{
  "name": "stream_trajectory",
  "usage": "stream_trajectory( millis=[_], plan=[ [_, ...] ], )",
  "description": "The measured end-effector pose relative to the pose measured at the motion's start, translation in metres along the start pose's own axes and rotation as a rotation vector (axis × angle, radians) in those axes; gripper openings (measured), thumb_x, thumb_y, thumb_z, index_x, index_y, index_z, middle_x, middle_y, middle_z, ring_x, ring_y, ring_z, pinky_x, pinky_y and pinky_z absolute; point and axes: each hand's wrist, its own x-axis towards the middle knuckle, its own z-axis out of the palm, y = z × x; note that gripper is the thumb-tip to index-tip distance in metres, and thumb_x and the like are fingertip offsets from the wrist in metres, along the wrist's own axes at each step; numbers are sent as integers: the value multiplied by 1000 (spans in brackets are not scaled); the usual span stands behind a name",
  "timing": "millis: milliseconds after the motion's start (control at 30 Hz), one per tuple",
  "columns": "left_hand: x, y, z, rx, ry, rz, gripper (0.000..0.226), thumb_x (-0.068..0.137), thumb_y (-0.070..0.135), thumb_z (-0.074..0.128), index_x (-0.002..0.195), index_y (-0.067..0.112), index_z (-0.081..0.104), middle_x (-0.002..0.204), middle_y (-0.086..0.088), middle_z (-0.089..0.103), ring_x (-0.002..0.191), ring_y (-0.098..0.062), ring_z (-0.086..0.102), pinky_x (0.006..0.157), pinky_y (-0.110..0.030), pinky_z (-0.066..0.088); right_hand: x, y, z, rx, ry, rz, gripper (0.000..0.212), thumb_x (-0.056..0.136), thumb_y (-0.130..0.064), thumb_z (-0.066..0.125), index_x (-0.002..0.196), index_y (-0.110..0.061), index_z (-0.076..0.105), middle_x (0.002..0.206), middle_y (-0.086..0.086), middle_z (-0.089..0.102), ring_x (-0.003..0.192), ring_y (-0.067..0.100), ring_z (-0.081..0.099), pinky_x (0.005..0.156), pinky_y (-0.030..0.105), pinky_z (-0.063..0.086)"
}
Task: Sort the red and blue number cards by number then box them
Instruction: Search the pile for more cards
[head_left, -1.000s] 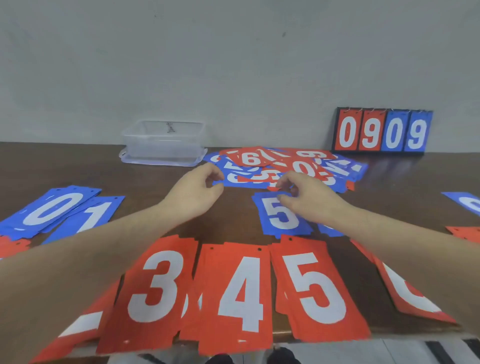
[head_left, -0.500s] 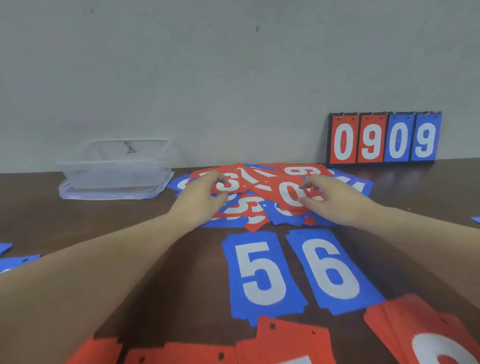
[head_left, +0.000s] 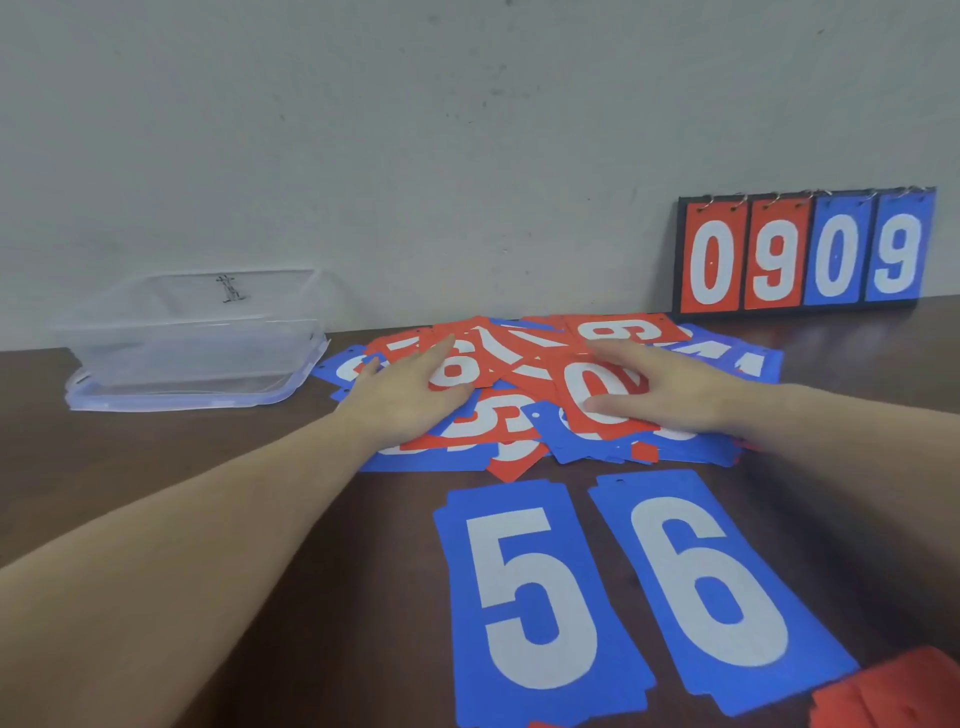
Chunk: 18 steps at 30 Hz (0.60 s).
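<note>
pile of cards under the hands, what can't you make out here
Head view only:
- Pile: most numbers are covered by overlapping cards, the left hand and the right hand.
- Red cards: cut off by the bottom right corner, number unseen.
- Clear box: its marking is too small to read.

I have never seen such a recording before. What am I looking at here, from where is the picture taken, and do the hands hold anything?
There is no machine here: a person works with two bare hands, and a camera worn on the head looks forward and down at them. On the brown table lies a mixed pile of red and blue number cards. The left hand and the right hand both rest flat on this pile with straight fingers; neither grips a card. Nearer to the person lie a blue 5 card and a blue 6 card, side by side. A clear plastic box stands at the back left, and a scoreboard showing 0909 leans against the wall.
</note>
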Motion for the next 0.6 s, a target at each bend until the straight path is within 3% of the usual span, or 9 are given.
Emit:
stream_trajectory(
  millis=[167,267,333,467,533,600],
  plan=[
    [-8,3,0,-16,129,47,63,96,68,36,151,36,40,152,6,48,136,-19,48,113,-45,40,-2,4,5,26,82,4,93,68,-84,52,149,-40,38,150,-18,48,136,13,47,115,42,39],
    [-16,8,-3,-28,214,117,46,102,53,40,137,30,60,132,6,65,115,-15,61,92,-31,52,-3,6,6,45,123,-6,78,75,-78,59,142,-40,41,143,-19,56,130,13,51,104,33,45],
    [-22,11,-4,12,338,190,38,105,42,41,123,23,70,112,3,72,96,-14,63,77,-27,50,-6,6,7,33,190,-22,72,80,-72,62,142,-42,41,138,-17,61,127,15,53,98,32,46],
    [-31,11,-6,-34,631,248,30,102,36,53,104,15,75,107,-1,60,84,-22,61,70,-36,49,-16,7,10,82,345,-95,78,75,-72,68,143,-50,37,132,-17,63,127,13,54,103,42,50],
    [-36,12,-8,-75,650,235,31,102,37,53,108,16,74,111,0,62,88,-23,64,72,-39,54,-20,5,10,141,354,-109,77,80,-59,74,145,-50,34,133,-20,58,122,6,53,100,33,51],
    [-42,16,-11,-103,613,220,31,103,37,51,117,18,71,117,2,68,101,-19,65,83,-36,55,-23,0,9,198,350,-122,78,82,-48,78,146,-49,33,131,-22,54,119,4,53,96,28,52]
  ],
)
